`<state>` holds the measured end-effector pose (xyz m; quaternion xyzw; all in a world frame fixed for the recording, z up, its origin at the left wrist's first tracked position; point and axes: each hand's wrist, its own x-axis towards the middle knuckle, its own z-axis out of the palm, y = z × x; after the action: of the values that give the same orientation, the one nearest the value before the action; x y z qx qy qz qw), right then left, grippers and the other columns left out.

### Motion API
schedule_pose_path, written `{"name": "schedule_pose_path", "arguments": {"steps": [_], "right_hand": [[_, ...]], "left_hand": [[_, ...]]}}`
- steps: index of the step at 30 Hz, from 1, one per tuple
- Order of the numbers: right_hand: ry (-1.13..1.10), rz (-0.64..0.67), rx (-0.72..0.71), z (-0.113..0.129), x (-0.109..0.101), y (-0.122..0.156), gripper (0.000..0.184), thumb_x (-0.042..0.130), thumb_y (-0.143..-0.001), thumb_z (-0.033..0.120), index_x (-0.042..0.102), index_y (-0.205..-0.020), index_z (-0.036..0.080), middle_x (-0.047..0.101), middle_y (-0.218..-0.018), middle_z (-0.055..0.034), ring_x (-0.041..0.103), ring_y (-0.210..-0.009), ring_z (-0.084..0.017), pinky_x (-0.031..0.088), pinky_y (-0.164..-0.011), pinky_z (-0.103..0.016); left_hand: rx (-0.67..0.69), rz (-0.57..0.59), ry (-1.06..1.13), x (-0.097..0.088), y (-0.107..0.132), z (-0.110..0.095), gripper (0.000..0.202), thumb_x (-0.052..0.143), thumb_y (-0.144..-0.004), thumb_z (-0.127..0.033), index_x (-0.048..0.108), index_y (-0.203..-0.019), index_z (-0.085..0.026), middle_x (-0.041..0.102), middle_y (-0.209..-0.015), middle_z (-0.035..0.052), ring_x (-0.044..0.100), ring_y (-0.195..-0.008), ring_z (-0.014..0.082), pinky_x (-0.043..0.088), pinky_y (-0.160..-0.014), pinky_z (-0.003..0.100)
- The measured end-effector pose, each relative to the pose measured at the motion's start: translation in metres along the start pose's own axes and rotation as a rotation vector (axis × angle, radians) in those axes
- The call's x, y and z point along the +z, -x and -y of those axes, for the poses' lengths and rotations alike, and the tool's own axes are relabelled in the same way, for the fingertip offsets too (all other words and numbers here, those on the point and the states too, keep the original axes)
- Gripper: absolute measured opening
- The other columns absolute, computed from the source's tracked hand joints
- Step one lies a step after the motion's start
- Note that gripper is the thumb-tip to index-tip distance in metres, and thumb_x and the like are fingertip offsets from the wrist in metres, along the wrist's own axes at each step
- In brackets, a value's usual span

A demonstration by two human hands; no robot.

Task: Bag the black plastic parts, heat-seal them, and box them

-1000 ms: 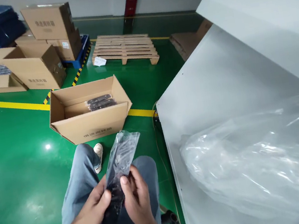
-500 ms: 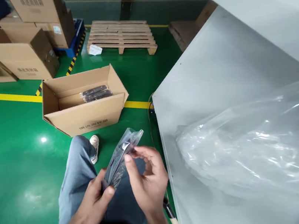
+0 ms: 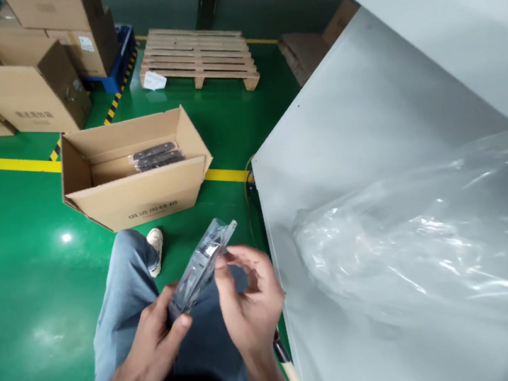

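A long dark part in a clear plastic bag [image 3: 195, 277] is held at a slant above my lap. My left hand [image 3: 154, 339] is closed around its lower end, thumb on the near side. With thumb and fingertips my right hand [image 3: 249, 296] pinches the bag's edge near its upper end. What the dark part is, the shiny plastic does not let me tell. Beyond my knee, an open cardboard box [image 3: 140, 198] on the floor contains several similar bagged dark parts [image 3: 158, 157].
To the right stands a grey surface [image 3: 326, 351] with a large clear plastic bag [image 3: 386, 247] on it. A wooden pallet [image 3: 196, 56] lies on the green floor ahead. More cardboard boxes [image 3: 24, 91] are at the back left, some stacked near a blue pallet [image 3: 115, 77].
The view has shifted slightly, so the surroundings sit a little further left. Both hands keep their hold on the bagged part, which has barely moved.
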<state>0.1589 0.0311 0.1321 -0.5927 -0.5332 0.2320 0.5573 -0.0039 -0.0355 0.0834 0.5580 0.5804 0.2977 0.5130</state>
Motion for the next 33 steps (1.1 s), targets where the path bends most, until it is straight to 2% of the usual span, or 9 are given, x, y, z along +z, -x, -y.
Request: {"name": "schedule_pose_path", "arguments": {"steps": [3,6,13,21,24,27,29,31,33], "right_hand": [[-0.032,-0.068,0.023,0.003,-0.002,-0.007,0.019,0.071,-0.095,0.035,0.071,-0.108,0.021,0.075,-0.095,-0.0060,0.073,-0.086,-0.019,0.063,-0.081,-0.034],[-0.080,-0.068,0.075,0.006,-0.005,-0.014,0.022,0.074,-0.092,0.036,0.072,-0.107,0.020,0.078,-0.090,-0.0056,0.074,-0.080,-0.018,0.064,-0.077,-0.032],[-0.013,-0.110,0.138,0.004,-0.004,-0.016,0.014,0.075,-0.087,0.033,0.080,-0.089,0.019,0.080,-0.080,-0.0056,0.075,-0.069,-0.020,0.063,-0.066,-0.031],[0.186,-0.200,-0.071,-0.009,0.003,-0.014,0.008,0.073,-0.088,0.022,0.080,-0.085,0.019,0.079,-0.075,-0.0032,0.074,-0.063,-0.017,0.059,-0.062,-0.025],[0.222,-0.168,-0.096,-0.016,0.004,-0.012,0.012,0.071,-0.093,0.027,0.079,-0.090,0.019,0.079,-0.076,-0.0037,0.074,-0.064,-0.016,0.060,-0.064,-0.026],[0.231,-0.110,-0.063,-0.022,0.001,-0.015,0.017,0.068,-0.096,0.032,0.079,-0.095,0.019,0.081,-0.079,-0.0048,0.076,-0.067,-0.018,0.061,-0.068,-0.028],[0.206,-0.130,0.004,-0.025,-0.005,-0.022,0.019,0.065,-0.097,0.031,0.078,-0.097,0.017,0.081,-0.080,-0.0052,0.078,-0.070,-0.019,0.062,-0.068,-0.028],[0.162,-0.199,0.065,-0.024,-0.011,-0.030,0.018,0.066,-0.095,0.030,0.076,-0.095,0.016,0.080,-0.077,-0.0048,0.078,-0.069,-0.019,0.063,-0.067,-0.029],[0.125,-0.231,0.089,-0.021,-0.014,-0.033,0.016,0.069,-0.093,0.030,0.075,-0.095,0.015,0.079,-0.075,-0.0044,0.078,-0.069,-0.020,0.064,-0.068,-0.030]], "left_hand": [[0.041,-0.004,-0.039,-0.001,0.001,0.000,0.052,0.052,-0.101,-0.057,0.062,-0.137,-0.022,0.075,-0.123,0.0085,0.070,-0.110,0.0292,0.055,-0.095,0.037],[0.074,-0.014,-0.090,-0.003,0.000,0.001,0.049,0.053,-0.101,-0.054,0.062,-0.137,-0.023,0.075,-0.125,0.0087,0.072,-0.108,0.0294,0.055,-0.097,0.038],[0.083,-0.043,-0.232,-0.009,-0.002,0.008,0.050,0.053,-0.102,-0.056,0.060,-0.138,-0.022,0.073,-0.131,0.0107,0.072,-0.114,0.0303,0.054,-0.104,0.041],[0.001,-0.101,-0.258,-0.006,-0.002,0.001,0.047,0.052,-0.102,-0.056,0.062,-0.134,-0.024,0.073,-0.131,0.0101,0.073,-0.111,0.0295,0.056,-0.097,0.040],[-0.034,-0.135,-0.213,-0.002,-0.001,-0.003,0.048,0.054,-0.100,-0.058,0.065,-0.134,-0.025,0.073,-0.131,0.0089,0.072,-0.114,0.0310,0.057,-0.095,0.041],[-0.108,-0.124,-0.075,0.000,0.002,0.001,0.054,0.053,-0.099,-0.062,0.068,-0.134,-0.024,0.077,-0.120,0.0083,0.073,-0.109,0.0313,0.059,-0.096,0.042],[-0.209,-0.194,0.032,-0.001,0.005,0.011,0.059,0.051,-0.100,-0.065,0.068,-0.136,-0.021,0.075,-0.124,0.0099,0.069,-0.120,0.0324,0.056,-0.107,0.045],[-0.300,-0.309,0.109,-0.004,0.008,0.022,0.063,0.050,-0.099,-0.068,0.067,-0.138,-0.022,0.070,-0.138,0.0112,0.057,-0.141,0.0329,0.046,-0.121,0.048],[-0.350,-0.381,0.189,-0.009,0.008,0.027,0.066,0.049,-0.098,-0.072,0.068,-0.137,-0.022,0.068,-0.141,0.0116,0.050,-0.148,0.0330,0.043,-0.124,0.050]]}}
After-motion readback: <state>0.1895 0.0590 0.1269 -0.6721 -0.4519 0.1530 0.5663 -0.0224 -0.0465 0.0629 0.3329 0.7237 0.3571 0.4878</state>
